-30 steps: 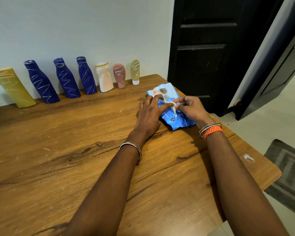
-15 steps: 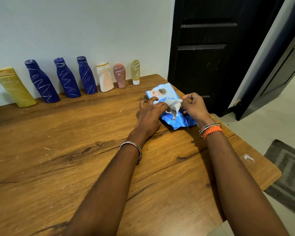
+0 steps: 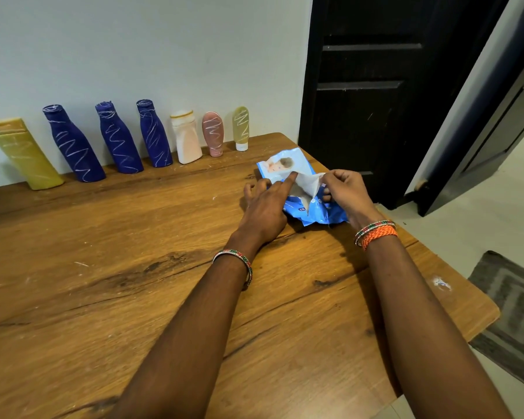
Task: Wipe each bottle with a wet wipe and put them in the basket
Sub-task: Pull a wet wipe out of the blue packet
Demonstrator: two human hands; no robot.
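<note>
Both arms reach out across the wooden table [image 3: 109,267] toward a blue wet-wipe pack [image 3: 312,211] lying near the table's far right edge, close to the dark door [image 3: 369,95]. The left hand [image 3: 265,211] lies flat on the pack's near-left side, its index finger stretched forward and pressing down on the top of the pack while the other fingers spread loosely against the table and wrapper — holding it down, not gripping anything. The right hand [image 3: 345,192] has its thumb and fingertips pinched shut on the corner of a white wet wipe [image 3: 307,184], which rises out of the pack's opening in a stretched, tent-like fold between the two hands. The wipe's lower part is still inside the pack. Along the back of the table, against the pale wall, stands a row of seven bottles, none of them touched: a yellow bottle [image 3: 22,154] at the far left, then three dark blue bottles [image 3: 120,139] scribbled with white lines, a cream bottle [image 3: 185,137], a pink tube [image 3: 213,134] standing on its cap, and a small olive tube [image 3: 241,128] nearest the pack. All sit well apart from the hands. Beaded bangles circle both wrists, with an orange thread band [image 3: 378,234] on the right one. A grey mat [image 3: 515,309] lies on the floor beyond the table's right edge — I can see no basket from here.
</note>
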